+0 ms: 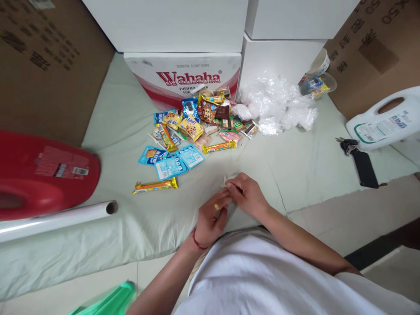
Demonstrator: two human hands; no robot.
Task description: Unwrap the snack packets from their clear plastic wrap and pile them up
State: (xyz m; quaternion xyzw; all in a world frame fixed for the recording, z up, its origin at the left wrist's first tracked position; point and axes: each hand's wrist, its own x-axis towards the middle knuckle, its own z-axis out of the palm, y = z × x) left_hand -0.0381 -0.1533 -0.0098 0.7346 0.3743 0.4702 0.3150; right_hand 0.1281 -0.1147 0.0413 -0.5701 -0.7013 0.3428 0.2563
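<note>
Close to my body at the front of the cloth, my left hand (pixel 212 217) and my right hand (pixel 246 194) meet at the fingertips. Both are closed, pinching a thin piece of clear plastic (pixel 225 178). Only a little of it shows past the fingers, so its full shape is hidden. A yellow ring and a red cord mark my left hand and wrist. Beyond my hands lies a heap of wrapped snacks (pixel 192 127). Nearer are light-blue packets (pixel 171 167), a yellow snack bar (pixel 155 185) and another yellow bar (pixel 219 147).
Crumpled clear plastic bags (pixel 275 105) lie right of the snacks, before white boxes (pixel 180 26) and a Wahaha carton (pixel 144 72). At left are a red jug (pixel 72 170) and a film roll (pixel 82 212). A white jug (pixel 377 131), keys (pixel 348 145) and black phone (pixel 365 168) sit right.
</note>
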